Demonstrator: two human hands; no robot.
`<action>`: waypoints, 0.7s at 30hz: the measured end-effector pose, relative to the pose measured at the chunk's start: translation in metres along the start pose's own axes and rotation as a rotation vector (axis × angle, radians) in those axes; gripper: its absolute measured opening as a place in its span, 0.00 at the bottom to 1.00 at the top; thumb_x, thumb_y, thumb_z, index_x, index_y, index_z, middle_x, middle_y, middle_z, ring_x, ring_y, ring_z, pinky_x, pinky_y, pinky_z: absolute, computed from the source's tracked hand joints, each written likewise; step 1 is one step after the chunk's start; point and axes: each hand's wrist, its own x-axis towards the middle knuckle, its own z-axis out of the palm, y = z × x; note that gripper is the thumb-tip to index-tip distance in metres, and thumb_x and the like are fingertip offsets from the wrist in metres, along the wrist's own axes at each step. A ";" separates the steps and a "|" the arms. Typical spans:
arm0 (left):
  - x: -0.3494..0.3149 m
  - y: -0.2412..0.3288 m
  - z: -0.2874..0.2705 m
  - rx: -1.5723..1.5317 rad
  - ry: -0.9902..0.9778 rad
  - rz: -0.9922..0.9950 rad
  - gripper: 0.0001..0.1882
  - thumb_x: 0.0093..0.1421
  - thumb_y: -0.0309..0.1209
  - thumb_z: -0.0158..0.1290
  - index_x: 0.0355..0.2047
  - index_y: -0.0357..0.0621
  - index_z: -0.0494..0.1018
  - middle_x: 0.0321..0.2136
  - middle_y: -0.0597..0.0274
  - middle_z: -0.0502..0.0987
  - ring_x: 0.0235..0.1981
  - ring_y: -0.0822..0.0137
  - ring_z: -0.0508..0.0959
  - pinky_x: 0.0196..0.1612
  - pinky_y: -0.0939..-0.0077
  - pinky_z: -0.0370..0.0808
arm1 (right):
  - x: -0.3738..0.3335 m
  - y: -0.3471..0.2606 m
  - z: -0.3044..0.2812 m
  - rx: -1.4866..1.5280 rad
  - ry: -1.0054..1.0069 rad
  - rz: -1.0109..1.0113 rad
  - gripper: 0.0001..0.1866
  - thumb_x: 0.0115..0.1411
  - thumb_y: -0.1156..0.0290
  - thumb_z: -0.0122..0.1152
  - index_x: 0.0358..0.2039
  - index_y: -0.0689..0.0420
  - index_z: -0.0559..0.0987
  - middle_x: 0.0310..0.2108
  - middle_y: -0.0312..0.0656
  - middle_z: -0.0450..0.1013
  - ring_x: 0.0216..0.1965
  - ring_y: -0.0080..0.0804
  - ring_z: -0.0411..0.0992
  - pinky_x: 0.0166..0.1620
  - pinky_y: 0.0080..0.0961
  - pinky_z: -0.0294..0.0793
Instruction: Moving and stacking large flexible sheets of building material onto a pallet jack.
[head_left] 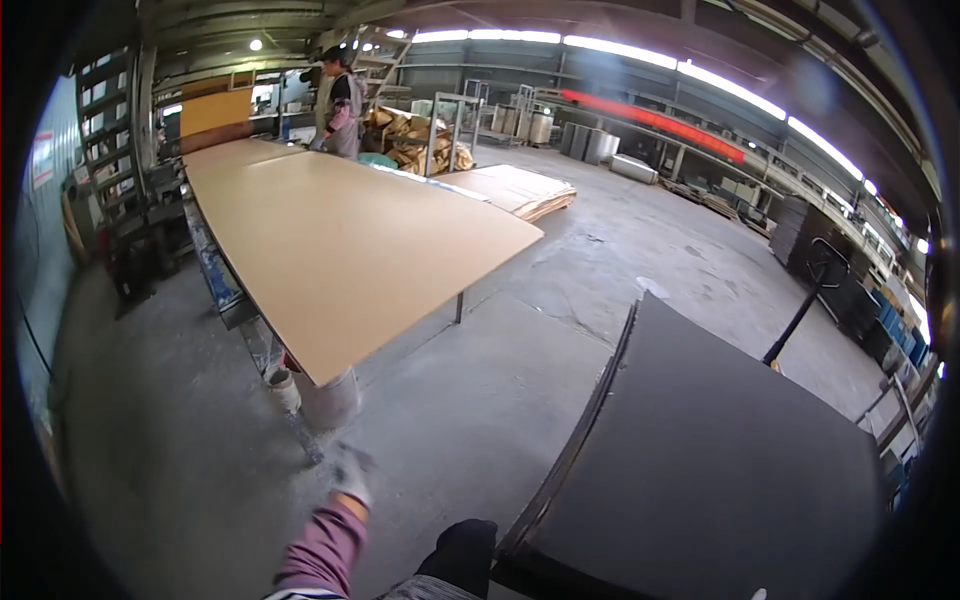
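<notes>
My left hand (352, 478), in a pale glove below a mauve sleeve, hangs over the concrete floor and is smeared by motion. No held thing can be made out in it. Ahead of it, a wide tan board (370, 240) lies flat on a long work stand, its near corner jutting out. To the right is a stack of dark grey sheets (720, 430). At the picture's bottom edge, over that stack, a small white tip shows, likely part of my gloved right hand (759, 594); the rest is out of sight.
A bucket (330, 400) and a small pot (284, 390) stand under the board's near end. Another person (345, 110) is at its far side. Farther off are a pale sheet stack (515, 187), crumpled brown material (410, 140) and a black-handled pole (800, 320).
</notes>
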 end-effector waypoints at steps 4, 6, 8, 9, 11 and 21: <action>-0.079 0.224 0.098 0.098 0.171 0.336 0.21 0.64 0.49 0.52 0.45 0.46 0.74 0.40 0.66 0.75 0.40 0.71 0.74 0.40 0.67 0.74 | -0.093 -0.072 0.005 0.008 -0.008 -0.205 0.22 0.67 0.47 0.47 0.19 0.43 0.61 0.10 0.27 0.56 0.07 0.20 0.51 0.09 0.20 0.48; 0.022 0.264 0.029 0.227 -0.042 0.624 0.27 0.60 0.52 0.56 0.44 0.38 0.76 0.33 0.67 0.79 0.32 0.66 0.76 0.38 0.70 0.73 | -0.132 -0.118 0.046 0.020 -0.119 -0.317 0.17 0.67 0.52 0.51 0.23 0.43 0.64 0.11 0.27 0.59 0.08 0.17 0.54 0.10 0.17 0.49; 0.064 0.257 0.036 0.331 0.093 0.549 0.22 0.58 0.46 0.58 0.41 0.38 0.78 0.34 0.64 0.79 0.32 0.67 0.76 0.39 0.70 0.73 | -0.174 -0.151 0.073 -0.008 -0.189 -0.314 0.14 0.65 0.54 0.54 0.27 0.48 0.72 0.15 0.33 0.68 0.12 0.24 0.64 0.14 0.23 0.63; 0.086 0.242 0.037 0.434 0.156 0.452 0.21 0.57 0.43 0.59 0.42 0.38 0.78 0.33 0.64 0.78 0.31 0.68 0.76 0.39 0.70 0.73 | -0.169 -0.148 0.090 -0.018 -0.161 -0.355 0.13 0.62 0.54 0.54 0.33 0.51 0.74 0.17 0.36 0.66 0.12 0.27 0.65 0.12 0.26 0.61; 0.126 0.172 0.022 0.213 0.041 0.450 0.18 0.57 0.39 0.57 0.42 0.39 0.78 0.35 0.67 0.77 0.33 0.69 0.75 0.41 0.70 0.73 | -0.207 -0.162 0.119 -0.018 -0.217 -0.482 0.07 0.59 0.67 0.56 0.29 0.55 0.73 0.13 0.34 0.65 0.14 0.23 0.68 0.14 0.22 0.64; 0.024 -0.050 -0.131 1.100 0.177 0.042 0.30 0.64 0.49 0.49 0.51 0.31 0.72 0.52 0.49 0.74 0.53 0.53 0.72 0.57 0.62 0.70 | -0.310 -0.146 0.192 -0.533 -0.597 -0.910 0.15 0.59 0.57 0.62 0.41 0.52 0.80 0.33 0.47 0.79 0.38 0.41 0.78 0.43 0.32 0.76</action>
